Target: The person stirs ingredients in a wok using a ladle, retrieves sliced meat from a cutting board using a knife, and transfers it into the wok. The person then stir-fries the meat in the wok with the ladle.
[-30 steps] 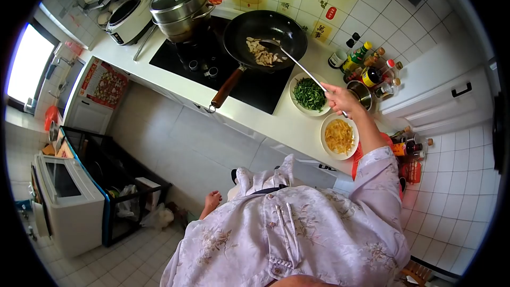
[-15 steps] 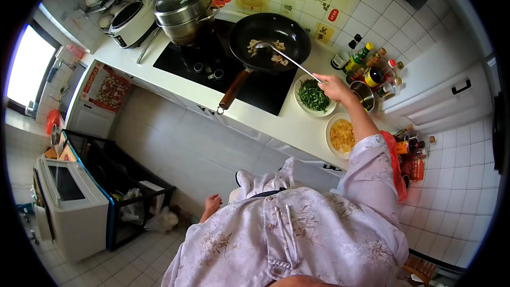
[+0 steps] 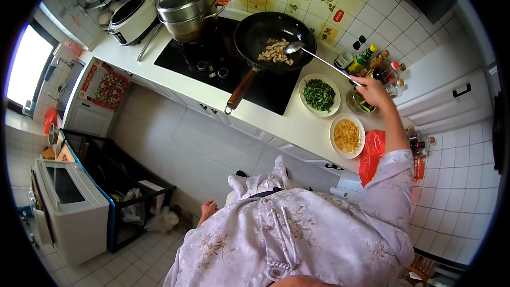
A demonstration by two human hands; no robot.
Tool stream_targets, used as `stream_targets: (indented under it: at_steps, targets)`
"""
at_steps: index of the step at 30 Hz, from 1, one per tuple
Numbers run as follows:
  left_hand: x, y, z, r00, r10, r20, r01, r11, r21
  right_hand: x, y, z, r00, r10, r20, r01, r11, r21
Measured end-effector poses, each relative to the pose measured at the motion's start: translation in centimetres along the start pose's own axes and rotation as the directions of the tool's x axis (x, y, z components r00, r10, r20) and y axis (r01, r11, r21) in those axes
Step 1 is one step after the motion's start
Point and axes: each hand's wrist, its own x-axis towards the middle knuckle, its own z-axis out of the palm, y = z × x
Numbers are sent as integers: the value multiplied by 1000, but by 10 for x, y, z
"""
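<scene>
My right hand (image 3: pixel 372 91) is closed round the handle of a long metal ladle (image 3: pixel 330 65), above the counter's right part. The ladle's bowl is over the right side of a black wok (image 3: pixel 249 34), beside the pale cooked pieces (image 3: pixel 275 51) in it. Below the ladle's shaft stands a plate of chopped greens (image 3: pixel 318 95), and nearer me a plate of yellow strips (image 3: pixel 347 136). A metal bowl (image 3: pixel 357 107) is partly hidden by my right hand. My left hand (image 3: pixel 209 208) hangs by my body, away from the counter, its fingers loosely curled and small in view.
A steamer pot (image 3: pixel 187 13) stands on the hob (image 3: pixel 178 64) left of the wok. The wok's wooden handle (image 3: pixel 243 89) points towards me. Bottles (image 3: pixel 362 59) line the wall at the right. A red bag (image 3: pixel 372 154) hangs at the counter's edge. A rice cooker (image 3: pixel 130 21) is at the left.
My right hand has moved right with the ladle, whose bowl has shifted from the wok's middle to its right side. The pale pieces lie gathered together again. My left hand stays low.
</scene>
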Motion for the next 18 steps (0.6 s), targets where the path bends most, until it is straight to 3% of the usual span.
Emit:
stream_targets:
  at_steps: [2,3,5,8,11,13,16,18]
  targets:
    - [41,-35,-11,962,-214,168,253,931,-263,-10,-5,-21,1000,13,23,-12,997,-71]
    - [41,-31,-8,962,-210,172,250,933,-259,-14,-7,-27,998,26,49,-19,990,-140]
    - [39,-27,0,998,-58,24,57,998,10,-4,4,-5,997,12,72,-6,996,-84]
    - [23,18,5,998,16,62,-21,997,79,21,-3,42,993,87,82,-89,996,27]
    - [26,61,9,997,3,83,-11,996,90,47,-25,69,994,93,61,-98,991,92]
    - [29,78,12,996,39,78,-42,998,40,68,-21,99,990,-40,-139,72,970,234]
    - [29,84,15,995,65,78,-68,997,24,86,-39,121,989,-8,-144,39,977,212]
    - [27,82,13,997,41,69,-44,998,47,79,-42,128,996,71,-57,-58,979,196]
